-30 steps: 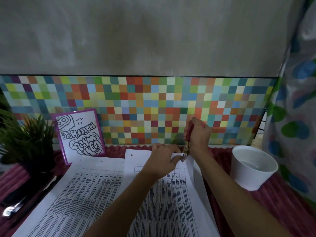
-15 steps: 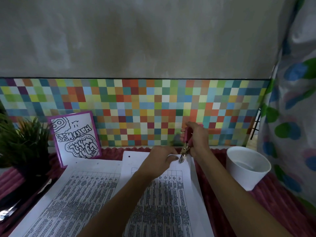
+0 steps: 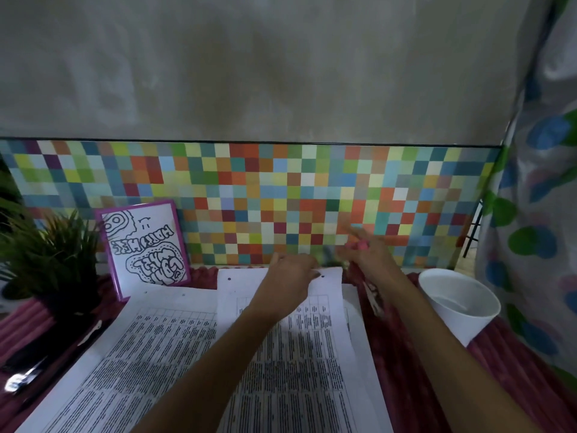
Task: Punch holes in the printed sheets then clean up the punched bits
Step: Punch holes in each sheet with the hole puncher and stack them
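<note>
The left hand lies with fingers loosely down on the top edge of the printed sheet. Just right of it, the blurred right hand grips a pink-handled punch. Under both is the red ribbed counter, with a white cup farther right and a checkered wall beyond.

Left hand rests on the top printed sheet; blurred right hand grips a pink-handled punch.

The 2 forearms reach forward; left hand rests palm down; right hand, blurred, grips a pink punch.
</note>
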### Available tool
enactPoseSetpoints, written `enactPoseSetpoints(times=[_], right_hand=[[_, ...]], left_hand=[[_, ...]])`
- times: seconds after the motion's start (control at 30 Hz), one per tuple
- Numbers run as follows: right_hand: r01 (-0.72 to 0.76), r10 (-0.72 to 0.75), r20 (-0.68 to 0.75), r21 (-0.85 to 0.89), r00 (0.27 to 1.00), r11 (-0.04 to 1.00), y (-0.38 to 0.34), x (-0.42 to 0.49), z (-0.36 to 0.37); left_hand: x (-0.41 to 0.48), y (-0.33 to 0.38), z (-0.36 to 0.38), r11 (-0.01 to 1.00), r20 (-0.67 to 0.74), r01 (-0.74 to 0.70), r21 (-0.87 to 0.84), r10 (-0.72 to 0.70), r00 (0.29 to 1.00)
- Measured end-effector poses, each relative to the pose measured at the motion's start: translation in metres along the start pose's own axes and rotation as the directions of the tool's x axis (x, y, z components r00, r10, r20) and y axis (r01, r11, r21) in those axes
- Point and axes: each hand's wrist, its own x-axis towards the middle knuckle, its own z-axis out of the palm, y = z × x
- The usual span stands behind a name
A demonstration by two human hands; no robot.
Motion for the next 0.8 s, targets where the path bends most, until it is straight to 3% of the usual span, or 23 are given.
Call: enactPoseSetpoints(times=[0.07, 0.1, 0.2, 0.27, 0.33, 0.37, 0.4, 0.47, 0.53, 0.63, 0.8], right_hand=[[-0.05, 0.081, 0.183, -0.167, 0.98, 0.985, 0.006, -0.01, -0.004], [-0.069, 0.113, 0.207, -0.21, 0.972, 0.975, 0.009, -0.014, -0.004], [-0.092, 0.109, 0.083, -0.19, 0.991, 0.978, 0.013, -0.02, 0.001], [-0.054, 0.051, -0.029, -0.135, 0.998, 0.989, 0.007, -0.022, 0.003], [0.022, -0.031, -0.113, -0.081, 0.993, 0.996, -0.001, -0.021, 0.001], [0.055, -0.062, -0.157, -0.047, 0.986, 0.997, -0.006, -0.019, -0.001], [0.086, -0.087, -0.196, -0.013, 0.977, 0.996, -0.011, -0.019, -0.004], [0.143, -0.129, -0.246, 0.043, 0.961, 0.989, -0.024, -0.017, -0.011], [0.194, -0.168, -0.269, 0.076, 0.948, 0.978, -0.04, -0.017, -0.016], [0.27, -0.243, -0.284, 0.06, 0.927, 0.961, -0.061, -0.027, -0.021], [0.385, -0.358, -0.295, 0.036, 0.886, 0.922, -0.092, -0.054, -0.022]], left_hand=[[0.004, 0.0, -0.004, 0.997, -0.038, 0.034, -0.069, -0.037, 0.999], [0.007, 0.0, -0.006, 0.996, -0.063, 0.025, -0.086, -0.03, 0.998], [0.011, -0.002, -0.014, 0.995, -0.181, -0.098, -0.012, 0.095, 0.979], [0.008, -0.006, -0.019, 0.989, -0.307, -0.103, 0.104, 0.13, 0.943], [-0.004, -0.011, -0.026, 0.991, -0.479, 0.09, 0.095, -0.034, 0.877], [-0.014, -0.016, -0.029, 0.979, -0.528, 0.203, -0.016, -0.181, 0.83], [-0.026, -0.017, -0.036, 0.939, -0.521, 0.292, -0.179, -0.343, 0.782], [-0.045, -0.022, -0.043, 0.748, -0.336, 0.336, -0.573, -0.588, 0.736], [-0.058, -0.027, -0.046, 0.543, -0.125, 0.334, -0.771, -0.642, 0.757], [-0.066, -0.035, -0.048, 0.56, -0.094, 0.316, -0.766, -0.584, 0.806], [-0.059, -0.029, -0.067, 0.551, -0.206, 0.181, -0.815, -0.567, 0.798]])
